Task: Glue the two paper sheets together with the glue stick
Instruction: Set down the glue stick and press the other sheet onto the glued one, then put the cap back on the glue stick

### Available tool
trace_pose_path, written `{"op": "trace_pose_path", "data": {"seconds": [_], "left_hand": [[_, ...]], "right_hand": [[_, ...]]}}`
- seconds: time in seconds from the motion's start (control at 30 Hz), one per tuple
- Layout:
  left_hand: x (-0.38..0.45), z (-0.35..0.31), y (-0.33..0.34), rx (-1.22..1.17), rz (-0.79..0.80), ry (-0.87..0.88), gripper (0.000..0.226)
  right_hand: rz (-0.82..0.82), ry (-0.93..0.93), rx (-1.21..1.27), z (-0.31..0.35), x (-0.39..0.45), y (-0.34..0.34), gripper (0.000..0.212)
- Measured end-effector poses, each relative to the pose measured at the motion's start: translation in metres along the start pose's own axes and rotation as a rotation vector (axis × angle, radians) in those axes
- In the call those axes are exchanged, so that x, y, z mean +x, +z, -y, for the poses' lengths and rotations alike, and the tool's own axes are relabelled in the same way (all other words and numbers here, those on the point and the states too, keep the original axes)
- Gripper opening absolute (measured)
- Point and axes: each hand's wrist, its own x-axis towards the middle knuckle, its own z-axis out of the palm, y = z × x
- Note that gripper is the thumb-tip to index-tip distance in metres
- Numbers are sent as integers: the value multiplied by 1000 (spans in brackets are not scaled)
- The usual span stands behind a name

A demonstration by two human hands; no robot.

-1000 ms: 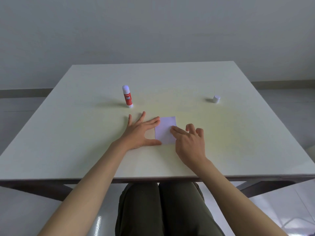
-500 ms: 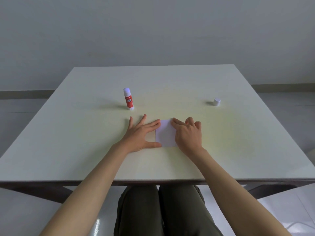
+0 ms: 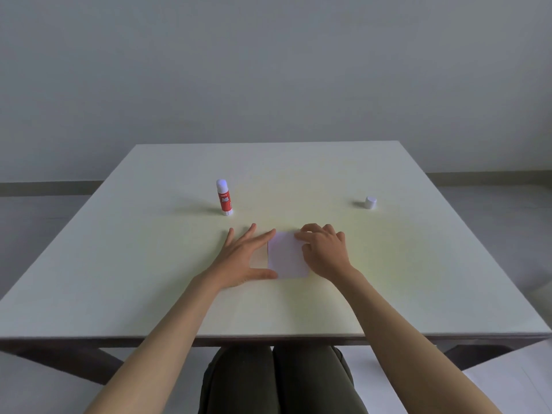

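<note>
A small pale square of paper point(image 3: 287, 258) lies flat on the white table point(image 3: 149, 264), a little in front of its middle; whether one sheet or two stacked, I cannot tell. My left hand point(image 3: 243, 258) rests flat with fingers spread, its thumb and index tip touching the paper's left edge. My right hand point(image 3: 324, 251) sits on the paper's right side, fingers curled and pressing down near the far right corner. The red glue stick point(image 3: 224, 197) stands upright and uncapped behind my left hand. Its white cap point(image 3: 370, 202) lies far to the right.
The table's near edge point(image 3: 268, 339) runs just above my knees. A grey wall stands behind the table's far edge. Wide bare tabletop stretches on both sides of my hands.
My right hand has slid away from me along the paper's right side, its fingertips now at the far corner. The left hand and the paper have stayed in place.
</note>
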Motion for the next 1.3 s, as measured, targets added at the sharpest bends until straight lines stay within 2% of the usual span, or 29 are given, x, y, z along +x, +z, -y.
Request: {"op": "trace_pose_path", "data": {"seconds": [0.13,0.23,0.27,0.37,0.43,0.5,0.57,0.63,0.67,0.73,0.77,0.9,1.03,1.13,1.3], "left_hand": [[-1,1,-2,-55,-14,11,91],[0,0,-10,-159,-127,32,82],[1,0,-14,-204,-240,29,77],[9,2,-29,-198,-755,-23,59],[20,5,-38,-204,-947,-143,62],[32,10,-45,-314,-938,-315,73],[45,17,-47,-420,-849,-460,79],[54,22,-46,-448,-790,-559,72],[58,24,-45,-436,-785,-575,60],[63,23,-41,-396,-814,-545,26],[65,23,-39,-389,-832,-526,21],[69,21,-36,-402,-872,-522,25],[70,5,-34,-359,-855,-363,13],[66,-20,-34,-347,-831,-227,25],[58,-53,-32,-342,-818,-121,33]], "right_hand": [[-8,21,129,-6,8,-10,50],[-190,127,260,-26,26,-34,46],[-272,180,287,-35,32,-43,44],[-447,333,281,-65,48,-59,43],[-469,402,255,-82,54,-59,45],[-433,440,229,-98,58,-53,47],[-379,463,218,-110,61,-47,46],[-359,461,219,-118,63,-42,41],[-366,448,217,-120,64,-40,37],[-396,420,204,-122,64,-36,30],[-409,413,200,-123,64,-35,27],[-446,414,350,-115,62,-42,19],[-499,293,794,-75,51,-58,10],[-435,92,1159,-26,36,-63,12],[-319,-29,1310,26,24,-64,15]]}}
